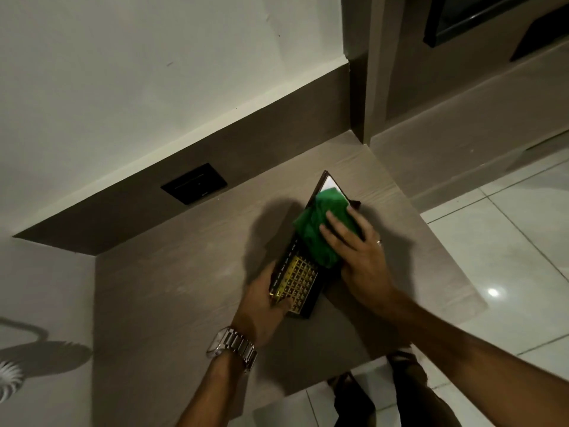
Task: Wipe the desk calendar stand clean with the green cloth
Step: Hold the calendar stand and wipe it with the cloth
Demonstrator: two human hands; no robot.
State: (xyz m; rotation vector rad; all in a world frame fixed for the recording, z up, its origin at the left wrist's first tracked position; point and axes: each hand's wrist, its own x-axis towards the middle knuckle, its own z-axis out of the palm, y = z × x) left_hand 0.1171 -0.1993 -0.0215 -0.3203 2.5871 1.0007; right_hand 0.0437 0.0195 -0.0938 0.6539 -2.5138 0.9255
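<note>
Desk calendar stand (298, 279) in left hand (261, 300), green cloth (317, 231) under right hand (360, 260)

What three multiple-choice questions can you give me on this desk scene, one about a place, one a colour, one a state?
1. Where is the green cloth? A on the floor; B on the calendar; C hung on the wall.
2. What colour is the wall plate? A white; B red; C black.
3. What is the left hand doing? A hanging idle; B gripping the calendar; C pressing the wall.
Answers: 1 B, the right hand presses the green cloth onto the calendar. 2 C, the wall plate is plainly black. 3 B, the left hand's fingers curl round the calendar's near end.
</note>
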